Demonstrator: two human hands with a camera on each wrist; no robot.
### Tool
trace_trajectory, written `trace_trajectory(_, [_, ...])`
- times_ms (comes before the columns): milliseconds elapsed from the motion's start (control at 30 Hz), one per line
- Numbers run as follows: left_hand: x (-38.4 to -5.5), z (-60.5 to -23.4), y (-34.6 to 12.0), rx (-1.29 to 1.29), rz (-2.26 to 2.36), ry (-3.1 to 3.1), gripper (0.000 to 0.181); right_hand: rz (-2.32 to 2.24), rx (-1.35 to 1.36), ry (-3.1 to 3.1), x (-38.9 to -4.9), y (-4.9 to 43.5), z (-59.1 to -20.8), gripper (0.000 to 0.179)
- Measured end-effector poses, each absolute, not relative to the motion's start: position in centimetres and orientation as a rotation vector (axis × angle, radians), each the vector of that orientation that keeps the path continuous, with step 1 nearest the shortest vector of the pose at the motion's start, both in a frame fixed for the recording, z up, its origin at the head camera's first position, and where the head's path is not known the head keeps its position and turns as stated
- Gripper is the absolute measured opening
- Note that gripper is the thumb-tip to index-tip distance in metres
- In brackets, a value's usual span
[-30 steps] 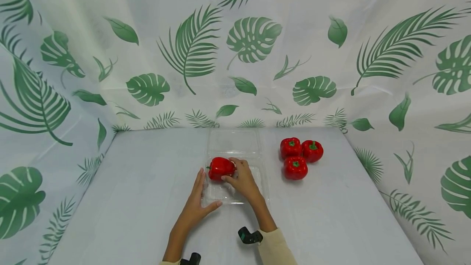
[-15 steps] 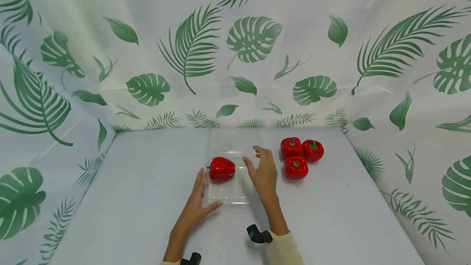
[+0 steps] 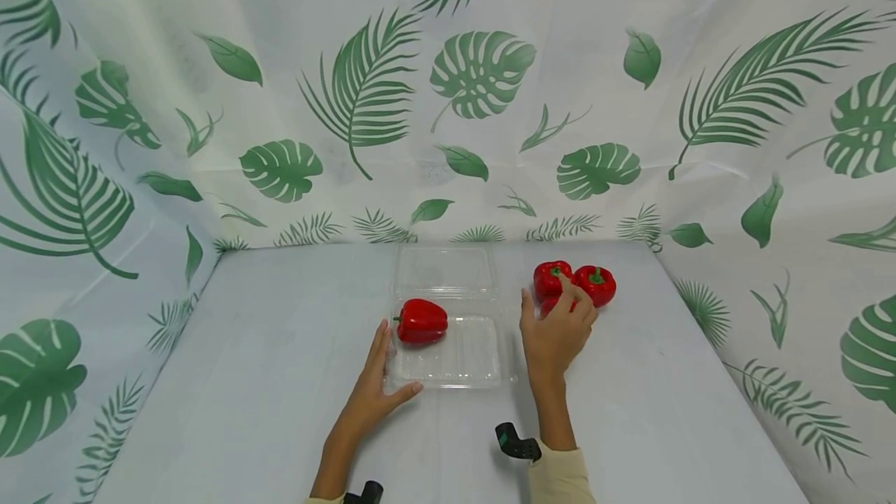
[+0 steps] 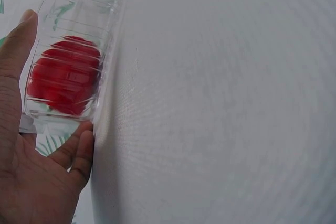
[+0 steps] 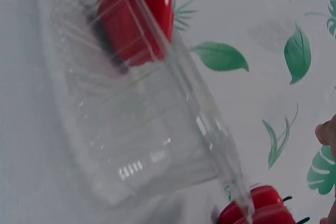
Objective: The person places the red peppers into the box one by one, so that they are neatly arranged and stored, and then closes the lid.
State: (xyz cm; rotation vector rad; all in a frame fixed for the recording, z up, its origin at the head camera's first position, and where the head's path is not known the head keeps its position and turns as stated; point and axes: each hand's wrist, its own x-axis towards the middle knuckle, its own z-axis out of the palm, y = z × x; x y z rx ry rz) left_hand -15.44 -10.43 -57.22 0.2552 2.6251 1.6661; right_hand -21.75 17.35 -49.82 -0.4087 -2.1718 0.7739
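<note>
A clear plastic clamshell tray [image 3: 483, 356] lies open on the table, its lid [image 3: 442, 271] folded back. One red pepper [image 3: 421, 320] lies in the tray's left rear corner. My left hand [image 3: 376, 376] rests flat against the tray's left side with straight fingers and the thumb at the front corner. In the left wrist view the left hand [image 4: 31, 177] touches the tray wall [image 4: 79, 51]. My right hand [image 3: 556, 327] is to the right of the tray, its fingers curled over the nearest of three red peppers [image 3: 549, 306]. The other two peppers [image 3: 596, 285] stand just behind.
The grey table [image 3: 245, 364] is walled on three sides by a white leaf-print curtain [image 3: 483, 99]. In the right wrist view the tray [image 5: 136, 129] with its pepper [image 5: 139, 17] fills the frame, and loose peppers [image 5: 262, 208] show at the bottom.
My right hand let go of the pepper in the tray, moved right across the tray and came down on the nearest loose pepper. The left hand stayed in place.
</note>
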Motion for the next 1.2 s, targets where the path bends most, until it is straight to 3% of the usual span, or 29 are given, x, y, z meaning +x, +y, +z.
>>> trace_trajectory(467, [-15.3,-57.2,-10.4,0.251,1.658,2.635,0.107,0.887,-0.635,-2.273,-20.9,19.9,-53.0,0.084])
trace_trajectory(1200, [-15.3,-57.0,-10.3,0.250,1.640,2.642,0.108,1.124,-0.634,-2.236,-20.3,20.2,-54.8,0.087])
